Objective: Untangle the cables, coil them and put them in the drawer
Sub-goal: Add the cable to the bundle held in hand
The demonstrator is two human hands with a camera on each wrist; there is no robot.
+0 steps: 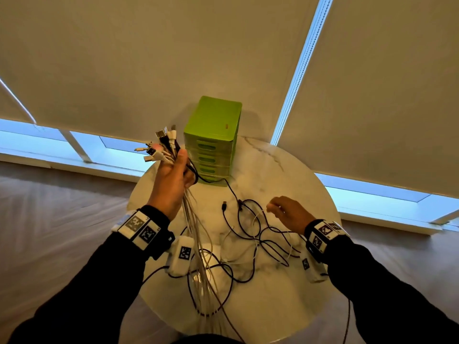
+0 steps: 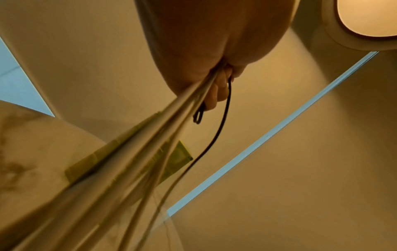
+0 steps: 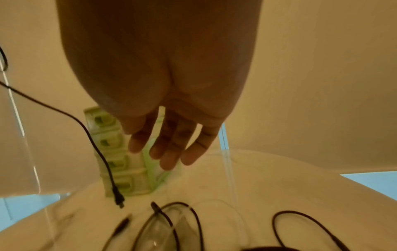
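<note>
So far, little of the job looks finished — going from the biggest thing down:

Table: a round marble table [image 1: 285,170] carries everything; its near half is strewn with cable.

Drawer unit: a green drawer unit [image 1: 213,137] stands at the table's far edge, its stacked drawers all appearing closed in the head and right wrist views. Nothing has gone into it as far as I can see.

Loose tangle: black and white cables [image 1: 255,234] lie looped over one another on the tabletop, between the two arms. No neat coil shows anywhere.

Held bundle: a bundle of cables [image 1: 196,219] hangs from the raised left fist down past the table's near edge; its plug ends [image 1: 159,145] fan out above the fingers, just beside the drawer unit. One black lead runs from the fist down to the tabletop in front of the drawers.

Left hand: the left hand [image 1: 171,180] is clenched round the bundle near the plugs, held up above the table.

Right hand: the right hand [image 1: 288,212] hovers over the loose tangle, fingers relaxed and slightly spread in the wrist view, gripping nothing that I can make out.

Progress: my judgement — gathering ends by the plug is under way, so untangling is partly begun. Separating each cable, coiling, opening a drawer and stowing all remain.
</note>
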